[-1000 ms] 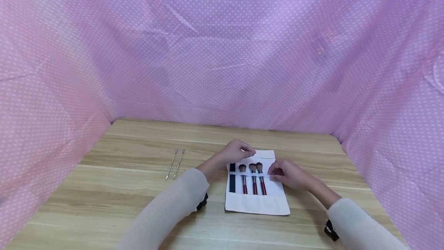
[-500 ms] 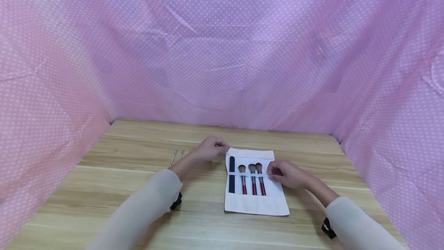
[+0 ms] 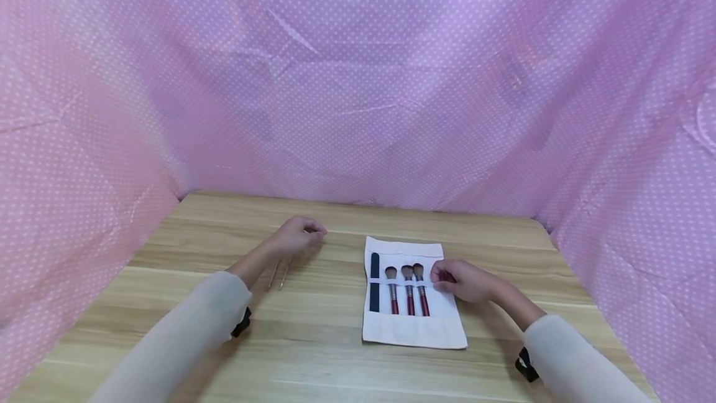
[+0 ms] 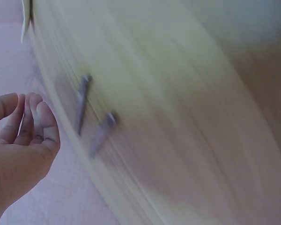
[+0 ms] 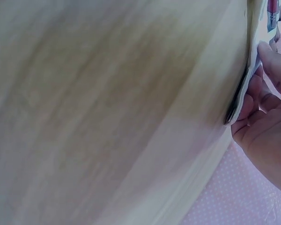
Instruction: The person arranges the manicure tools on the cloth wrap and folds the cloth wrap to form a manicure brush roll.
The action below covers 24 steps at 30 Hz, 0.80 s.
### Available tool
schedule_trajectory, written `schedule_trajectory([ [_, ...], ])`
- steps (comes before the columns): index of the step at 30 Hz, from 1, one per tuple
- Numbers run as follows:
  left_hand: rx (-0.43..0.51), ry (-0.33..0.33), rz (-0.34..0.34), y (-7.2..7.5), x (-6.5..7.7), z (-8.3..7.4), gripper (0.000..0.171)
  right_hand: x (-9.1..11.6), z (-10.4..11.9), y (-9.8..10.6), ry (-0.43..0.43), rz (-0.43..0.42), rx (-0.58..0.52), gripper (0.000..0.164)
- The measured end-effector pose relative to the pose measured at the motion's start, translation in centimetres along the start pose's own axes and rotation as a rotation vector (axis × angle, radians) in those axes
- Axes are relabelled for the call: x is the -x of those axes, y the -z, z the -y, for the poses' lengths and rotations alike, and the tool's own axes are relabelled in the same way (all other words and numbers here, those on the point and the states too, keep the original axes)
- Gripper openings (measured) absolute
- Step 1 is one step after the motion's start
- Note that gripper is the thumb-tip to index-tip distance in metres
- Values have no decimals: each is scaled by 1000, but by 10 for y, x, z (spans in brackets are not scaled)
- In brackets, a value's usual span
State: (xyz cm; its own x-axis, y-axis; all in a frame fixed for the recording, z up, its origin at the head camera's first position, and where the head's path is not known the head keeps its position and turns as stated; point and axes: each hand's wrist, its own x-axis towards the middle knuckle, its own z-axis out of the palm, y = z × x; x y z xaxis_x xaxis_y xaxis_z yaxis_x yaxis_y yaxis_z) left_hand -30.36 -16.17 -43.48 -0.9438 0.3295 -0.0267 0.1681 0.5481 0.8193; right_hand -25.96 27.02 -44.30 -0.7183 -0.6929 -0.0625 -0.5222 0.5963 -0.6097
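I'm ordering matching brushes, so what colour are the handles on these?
The handles are dark red; the head view shows them best.

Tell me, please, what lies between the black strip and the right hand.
The head view shows three brushes, crossed by a white band, between the strip and the right hand.
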Motion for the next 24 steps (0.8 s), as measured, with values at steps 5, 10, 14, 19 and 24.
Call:
schedule_trajectory([
  [5, 13, 21, 0, 18, 8, 14, 24, 1, 1, 1, 5, 5, -12, 9],
  [10, -14, 53, -19, 36, 16, 25, 27, 2, 2, 1, -17, 9, -9, 10],
  [14, -73, 68, -24, 47, 23, 33, 31, 2, 3, 1, -38, 7, -9, 10],
  [19, -75, 134, -9, 52, 31, 42, 39, 1, 2, 0, -27, 5, -2, 9],
  [24, -77, 135, 31, 51, 34, 46, 41, 1, 0, -1, -36, 4, 1, 10],
])
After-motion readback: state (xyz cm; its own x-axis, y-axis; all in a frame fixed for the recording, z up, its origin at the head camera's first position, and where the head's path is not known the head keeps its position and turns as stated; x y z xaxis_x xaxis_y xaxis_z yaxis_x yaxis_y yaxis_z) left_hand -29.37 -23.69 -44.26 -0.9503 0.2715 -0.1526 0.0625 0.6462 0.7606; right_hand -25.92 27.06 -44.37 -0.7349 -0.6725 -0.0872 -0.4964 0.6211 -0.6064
